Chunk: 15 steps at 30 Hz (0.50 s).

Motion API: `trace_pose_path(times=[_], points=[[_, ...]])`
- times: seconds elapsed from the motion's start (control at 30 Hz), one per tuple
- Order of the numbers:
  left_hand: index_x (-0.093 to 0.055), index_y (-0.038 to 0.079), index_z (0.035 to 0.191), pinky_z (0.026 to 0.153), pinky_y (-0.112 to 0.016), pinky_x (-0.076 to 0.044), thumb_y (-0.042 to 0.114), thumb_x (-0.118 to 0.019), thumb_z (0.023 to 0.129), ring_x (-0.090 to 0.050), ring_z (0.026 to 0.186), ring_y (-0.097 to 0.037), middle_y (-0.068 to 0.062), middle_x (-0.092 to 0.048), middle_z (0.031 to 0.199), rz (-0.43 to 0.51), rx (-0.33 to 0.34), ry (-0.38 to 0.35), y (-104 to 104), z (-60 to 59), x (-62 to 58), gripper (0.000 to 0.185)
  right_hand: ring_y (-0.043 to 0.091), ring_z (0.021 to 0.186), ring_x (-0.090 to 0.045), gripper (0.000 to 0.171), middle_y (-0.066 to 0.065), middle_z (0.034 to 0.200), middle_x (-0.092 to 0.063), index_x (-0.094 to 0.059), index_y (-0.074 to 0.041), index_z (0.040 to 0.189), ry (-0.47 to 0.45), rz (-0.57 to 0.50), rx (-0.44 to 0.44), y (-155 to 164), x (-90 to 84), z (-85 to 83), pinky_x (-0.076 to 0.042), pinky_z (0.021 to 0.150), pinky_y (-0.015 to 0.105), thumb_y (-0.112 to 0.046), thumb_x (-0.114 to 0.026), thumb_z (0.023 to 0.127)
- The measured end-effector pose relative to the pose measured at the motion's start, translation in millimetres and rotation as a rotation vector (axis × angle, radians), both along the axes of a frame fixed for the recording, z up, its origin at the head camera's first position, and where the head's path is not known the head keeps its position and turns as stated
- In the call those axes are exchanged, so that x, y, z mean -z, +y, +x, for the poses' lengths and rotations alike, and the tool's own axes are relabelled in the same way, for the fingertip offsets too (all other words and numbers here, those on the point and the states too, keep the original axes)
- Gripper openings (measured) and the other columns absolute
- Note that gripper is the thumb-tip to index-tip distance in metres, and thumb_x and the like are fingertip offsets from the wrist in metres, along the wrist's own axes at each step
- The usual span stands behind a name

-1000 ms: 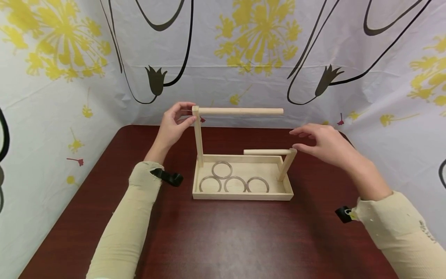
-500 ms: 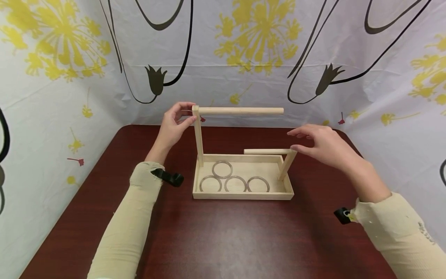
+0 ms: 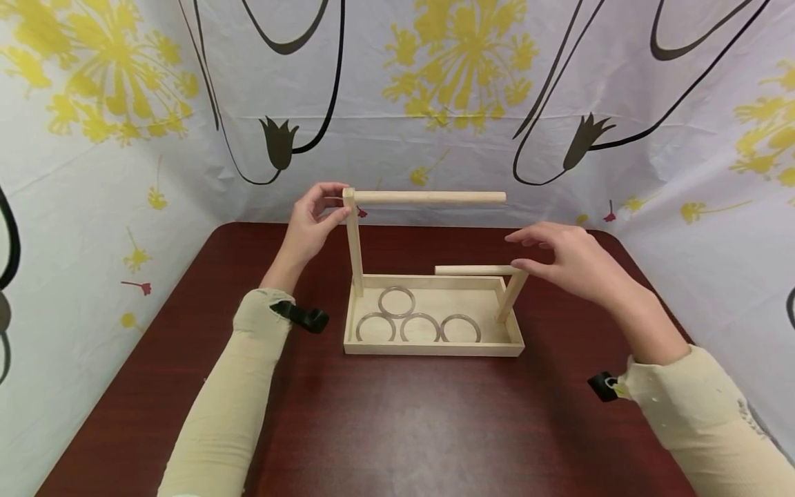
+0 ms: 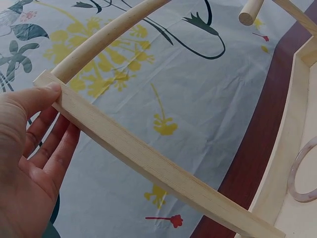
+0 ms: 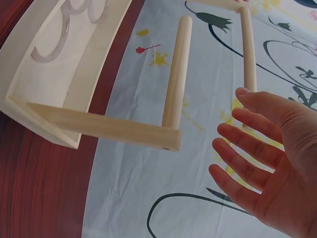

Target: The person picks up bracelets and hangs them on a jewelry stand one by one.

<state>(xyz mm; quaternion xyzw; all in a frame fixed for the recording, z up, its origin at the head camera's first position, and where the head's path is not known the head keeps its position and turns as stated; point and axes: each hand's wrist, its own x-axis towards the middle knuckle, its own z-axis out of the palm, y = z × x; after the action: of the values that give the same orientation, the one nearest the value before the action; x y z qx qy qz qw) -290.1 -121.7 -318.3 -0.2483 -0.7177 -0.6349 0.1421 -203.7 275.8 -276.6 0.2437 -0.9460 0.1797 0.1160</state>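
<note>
A pale wooden tray (image 3: 435,350) stands on the table, with a tall post (image 3: 354,248) at its left end and a short post (image 3: 511,297) at its right. Each post carries a round bar: the upper bar (image 3: 428,197) points right, the lower bar (image 3: 475,270) left. My left hand (image 3: 313,217) pinches the top of the tall post; the thumb (image 4: 42,95) lies on its near face. Beside the short post's top hovers my right hand (image 3: 574,259), fingers spread and apart from the wood in the right wrist view. Several clear rings (image 3: 396,302) lie flat inside the tray.
The tray stands toward the back of a dark red-brown table (image 3: 397,428). Behind it hangs a white curtain (image 3: 385,138) with yellow and grey flower prints, which also closes in both sides. Black wrist mounts (image 3: 304,317) stick out from both sleeves.
My right hand has drifted slightly left, over the top of the short post as seen from the head. The left hand, tray and rings have stayed where they were.
</note>
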Motion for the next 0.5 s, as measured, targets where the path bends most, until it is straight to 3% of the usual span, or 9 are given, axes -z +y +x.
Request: trace_pose_path(times=[0.5], points=[[-0.052,-0.012,0.126,0.079,-0.017,-0.053,-0.008,-0.062,0.093,-0.060,0.101,-0.008,0.014,-0.062,0.110,0.030,-0.014,0.040,2.2,-1.7,5.2,0.034,0.026,0.108,-0.065,0.032,0.003,0.120,-0.071,-0.070,-0.017,0.120,0.001,-0.058,-0.045,-20.4,-0.2,0.8,-0.052,0.093,0.046,-0.018,-0.076,0.088]])
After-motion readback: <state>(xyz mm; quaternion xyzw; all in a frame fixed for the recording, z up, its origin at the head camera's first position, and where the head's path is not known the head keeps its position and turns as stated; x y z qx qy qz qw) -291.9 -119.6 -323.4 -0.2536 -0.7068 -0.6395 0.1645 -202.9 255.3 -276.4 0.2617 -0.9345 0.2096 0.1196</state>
